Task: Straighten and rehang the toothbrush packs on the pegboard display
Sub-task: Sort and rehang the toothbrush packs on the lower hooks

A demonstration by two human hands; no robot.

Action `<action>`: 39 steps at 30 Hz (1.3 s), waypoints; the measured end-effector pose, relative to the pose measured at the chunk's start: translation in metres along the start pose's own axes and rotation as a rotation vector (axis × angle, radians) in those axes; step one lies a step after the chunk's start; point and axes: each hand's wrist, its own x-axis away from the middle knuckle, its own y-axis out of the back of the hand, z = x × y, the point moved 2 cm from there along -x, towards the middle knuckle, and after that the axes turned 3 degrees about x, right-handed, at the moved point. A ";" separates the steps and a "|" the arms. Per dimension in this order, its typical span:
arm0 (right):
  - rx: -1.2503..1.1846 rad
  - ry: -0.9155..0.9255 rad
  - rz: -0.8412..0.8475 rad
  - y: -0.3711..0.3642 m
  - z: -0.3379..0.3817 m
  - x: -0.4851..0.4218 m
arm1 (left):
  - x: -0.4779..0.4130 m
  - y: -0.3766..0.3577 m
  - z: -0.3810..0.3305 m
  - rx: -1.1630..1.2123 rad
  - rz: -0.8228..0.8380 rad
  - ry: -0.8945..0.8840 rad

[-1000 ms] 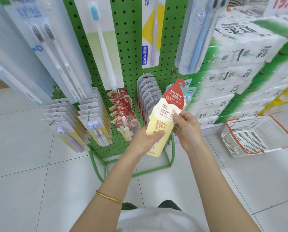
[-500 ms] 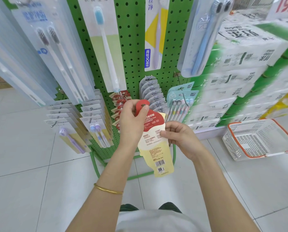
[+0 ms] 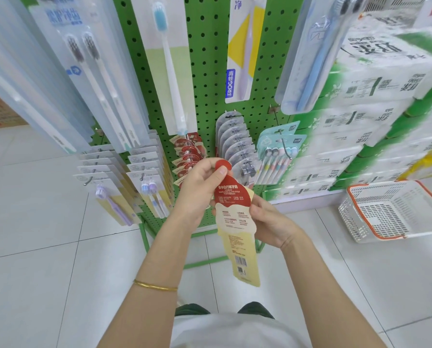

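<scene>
Left of the left hand, card-backed packs (image 3: pixel 144 172) hang in rows on their pegs. The left hand (image 3: pixel 197 194) pinches the round red hang tab at the top of the ice-cream-shaped toothbrush pack (image 3: pixel 235 222), thumb on the face nearest the camera. Just above this hand, matching red packs (image 3: pixel 188 156) sit bunched on one peg of the green pegboard (image 3: pixel 204 71). The held pack is between both hands, printed back outward, roughly upright, clear of the display. The right hand (image 3: pixel 270 222) grips the pack's right edge at mid-height, fingers curled behind it. Well right of this hand, a white basket (image 3: pixel 354 222) stands on the floor. The pack appears light and thin. Its card probably flexes under side load, and its narrow tab is likely to crease or tear. Take hold at the tab base for guiding the hole onto the peg, and support the stiffer mid-body edge. Avoid squeezing the face, where the glossy surface may slip.
</scene>
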 end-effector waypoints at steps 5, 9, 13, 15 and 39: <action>0.160 -0.044 -0.030 -0.006 0.001 -0.009 | 0.002 0.011 0.000 -0.113 -0.132 -0.104; 0.382 -0.049 -0.294 -0.009 -0.004 -0.023 | 0.005 0.027 -0.005 -0.243 -0.424 -0.239; 0.621 -0.055 -0.517 -0.024 -0.010 -0.044 | 0.003 0.044 -0.004 -0.273 -0.514 -0.217; 0.694 -0.026 -0.594 -0.029 -0.018 -0.056 | 0.004 0.048 -0.002 -0.291 -0.515 -0.189; 1.025 0.143 -0.997 -0.051 -0.051 -0.102 | -0.016 0.063 0.009 -0.432 -0.359 -0.136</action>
